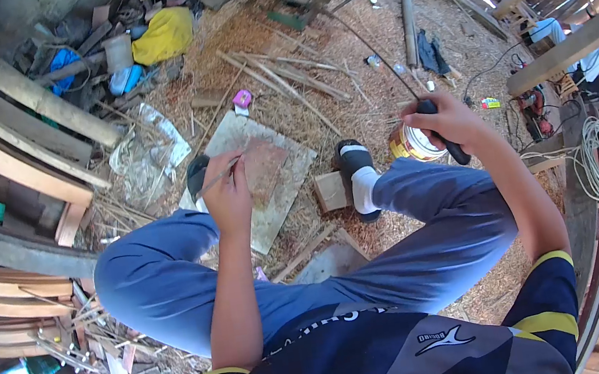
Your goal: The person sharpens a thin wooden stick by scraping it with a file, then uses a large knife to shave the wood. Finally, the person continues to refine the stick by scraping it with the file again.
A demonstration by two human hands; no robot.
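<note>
Reader: Where does the strip lie in relation to the fingers?

Instructor: The thin strip (pixel 217 178) is in the left hand (pixel 226 190), pinched between the thumb and the fingers, and slants forward and to the right. That hand is the nearer; the right hand (pixel 447 121) is well apart from it.

Reader: And the rod?

Instructor: The long rod (pixel 378 56) runs forward and to the left from the right hand, whose fingers are curled around its dark handle (pixel 453 148). Strip and rod are apart, their long axes roughly crosswise. Whether every fingertip of the right hand presses on the handle, one cannot tell.

Reader: What surrounds them?

Instructor: A flat board (pixel 296 158) lies on the ground between the feet, beyond the left hand and partly behind it. A tub (pixel 407 144) stands just beside the right hand, partly hidden. A wood block (pixel 330 192) lies beside the right shoe (pixel 354 161), and a pink case (pixel 242 99) at the far edge of the board.

Reader: The count of each?

Instructor: Two hands, one strip, one rod with one handle, one flat board, one tub, one pink case, one wood block beside the shoe. The loose sticks overlap too much to number surely.
</note>
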